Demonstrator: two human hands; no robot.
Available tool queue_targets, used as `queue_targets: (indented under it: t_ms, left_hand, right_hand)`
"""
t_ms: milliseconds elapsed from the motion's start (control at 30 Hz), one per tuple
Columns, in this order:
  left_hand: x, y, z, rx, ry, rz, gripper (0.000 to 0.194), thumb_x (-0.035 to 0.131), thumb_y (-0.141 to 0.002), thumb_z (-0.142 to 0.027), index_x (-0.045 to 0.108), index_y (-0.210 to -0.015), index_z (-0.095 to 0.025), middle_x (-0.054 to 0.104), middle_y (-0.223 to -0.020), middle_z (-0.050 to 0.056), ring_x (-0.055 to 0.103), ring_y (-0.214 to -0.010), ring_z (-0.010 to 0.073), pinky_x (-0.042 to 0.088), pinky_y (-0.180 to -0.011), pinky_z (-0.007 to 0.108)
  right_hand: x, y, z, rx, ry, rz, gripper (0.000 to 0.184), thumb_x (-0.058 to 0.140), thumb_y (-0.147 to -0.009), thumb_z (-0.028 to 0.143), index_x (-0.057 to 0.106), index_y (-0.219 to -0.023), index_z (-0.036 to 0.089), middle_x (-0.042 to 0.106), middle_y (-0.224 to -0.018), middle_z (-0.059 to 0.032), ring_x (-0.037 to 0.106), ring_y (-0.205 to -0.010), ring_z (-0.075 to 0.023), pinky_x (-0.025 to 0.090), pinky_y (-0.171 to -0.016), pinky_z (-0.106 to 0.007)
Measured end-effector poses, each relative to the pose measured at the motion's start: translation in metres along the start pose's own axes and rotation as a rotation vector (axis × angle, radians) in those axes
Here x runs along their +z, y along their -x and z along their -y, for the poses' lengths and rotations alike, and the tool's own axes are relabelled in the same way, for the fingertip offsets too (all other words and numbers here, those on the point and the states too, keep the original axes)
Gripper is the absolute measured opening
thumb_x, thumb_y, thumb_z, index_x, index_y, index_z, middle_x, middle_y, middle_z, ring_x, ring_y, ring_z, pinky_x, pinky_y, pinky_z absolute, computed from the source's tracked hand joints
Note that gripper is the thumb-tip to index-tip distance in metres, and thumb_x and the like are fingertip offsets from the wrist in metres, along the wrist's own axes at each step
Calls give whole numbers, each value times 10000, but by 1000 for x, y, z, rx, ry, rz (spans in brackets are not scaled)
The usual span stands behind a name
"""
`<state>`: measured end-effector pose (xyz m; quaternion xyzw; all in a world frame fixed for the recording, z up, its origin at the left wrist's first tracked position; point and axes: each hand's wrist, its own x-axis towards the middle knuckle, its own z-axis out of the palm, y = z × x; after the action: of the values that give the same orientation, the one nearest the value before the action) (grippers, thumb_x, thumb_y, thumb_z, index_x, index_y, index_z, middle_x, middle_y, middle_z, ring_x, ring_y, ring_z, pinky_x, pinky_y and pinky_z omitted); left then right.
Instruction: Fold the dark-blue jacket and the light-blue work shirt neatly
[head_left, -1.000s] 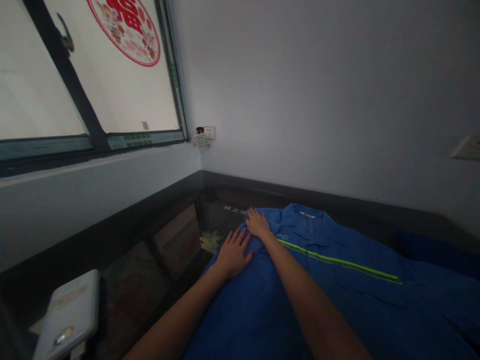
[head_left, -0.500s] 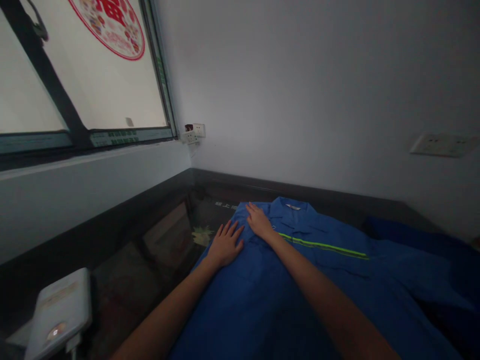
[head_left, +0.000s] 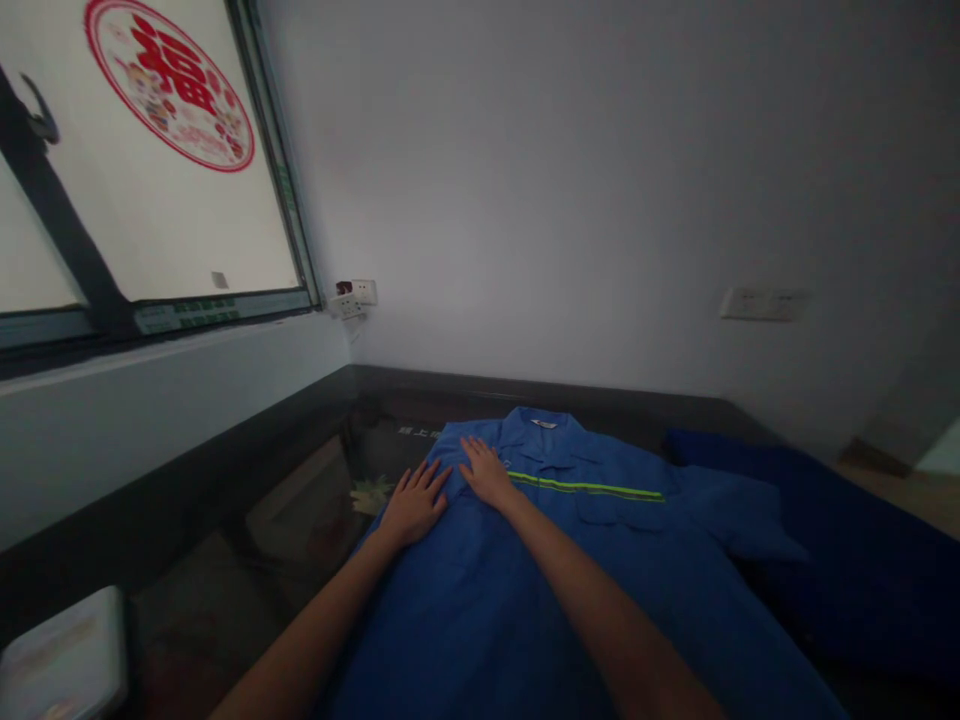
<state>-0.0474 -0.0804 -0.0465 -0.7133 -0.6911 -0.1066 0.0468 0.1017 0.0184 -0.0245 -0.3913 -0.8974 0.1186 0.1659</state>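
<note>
A blue work shirt [head_left: 622, 540] with a collar and a yellow-green stripe across the chest lies spread on a dark, glossy table [head_left: 225, 560], collar toward the wall. My left hand [head_left: 415, 503] rests flat on the shirt's left edge, fingers apart. Just right of it, my right hand [head_left: 487, 474] lies palm down on the cloth between the left shoulder and the stripe, fingers stretched out. Neither hand grips the fabric. My forearms cover part of the shirt's lower body.
Dark blue cloth [head_left: 847, 550] lies right of the shirt. At the lower left is a white device [head_left: 67, 655], partly cut off. Behind are a wall with sockets [head_left: 763, 304] and a window [head_left: 165, 220] bearing a round red sticker [head_left: 172, 85].
The view has turned right and tilted slightly up, bringing more of the dark blue cloth into sight. My right hand has slid slightly back toward me on the shirt; both hands remain flat.
</note>
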Motion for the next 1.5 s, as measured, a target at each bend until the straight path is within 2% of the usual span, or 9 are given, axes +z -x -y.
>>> queue_targets:
  t_ms: [100,233,400,567,700,900,1100,1233,1500]
  left_hand:
    - [2,-1,-1,8,-21,-21,503,377,-920,-332,340,-1421,-318,326,-1502,39,255,-1389,269,204,-1102,523]
    - [-4,3,-5,65,-85,-120,560,405,-874,-216,344,-1421,-317,334,-1496,51,251,-1392,255,133,-1118,553]
    - [-15,2,-9,353,-100,-121,613,442,-794,-112,434,-1366,-332,379,-1473,22,293,-1376,232,96,-1142,524]
    - [-28,-26,-35,393,-4,-77,557,445,-782,-109,514,-1298,-305,430,-1439,25,356,-1337,249,175,-1126,526]
    - [-36,-56,-94,475,153,-88,479,447,-805,-112,547,-1250,-259,520,-1344,49,446,-1254,224,259,-1105,468]
    - [-21,-90,-214,706,300,53,357,495,-808,-128,625,-1122,-235,591,-1229,54,519,-1150,214,376,-1028,375]
    - [2,-131,-318,778,468,55,327,471,-808,-104,635,-1080,-183,625,-1126,70,558,-1079,203,415,-989,324]
    - [19,-163,-373,757,532,28,343,444,-819,-97,606,-1115,-157,597,-1141,85,558,-1076,185,423,-985,291]
    - [44,-200,-449,661,552,92,398,396,-888,-154,479,-1276,-133,468,-1302,123,483,-1205,189,346,-1064,305]
  right_hand:
    - [-16,28,-9,-55,-78,-29,567,421,-913,313,311,-1447,157,271,-1516,-101,198,-1405,-235,203,-1126,-447]
    - [-51,88,-44,-113,-184,-44,558,504,-858,269,410,-1397,159,342,-1481,-128,256,-1385,-251,228,-1122,-459]
    - [-94,181,-102,40,-123,-105,568,481,-853,254,386,-1410,198,410,-1445,-95,358,-1336,-218,264,-1121,-426]
    - [-112,252,-143,213,-7,-217,462,458,-867,286,502,-1323,224,484,-1379,-84,436,-1270,-244,317,-1087,-461]
    - [-120,277,-159,333,6,-398,349,424,-877,273,624,-1151,195,611,-1168,-110,537,-1115,-253,390,-1013,-461]
    - [-141,294,-174,410,-2,-535,268,412,-867,246,668,-926,194,649,-960,-84,582,-940,-230,458,-870,-386]
    - [-156,312,-207,608,121,-618,256,415,-874,275,611,-990,157,634,-863,-84,586,-833,-237,448,-768,-360]
    - [-156,318,-223,788,85,-624,332,434,-889,374,535,-1093,132,620,-788,-63,607,-738,-228,445,-659,-320]
    - [-148,313,-227,897,208,-541,319,462,-902,445,566,-934,144,633,-924,-131,608,-876,-260,436,-781,-335]
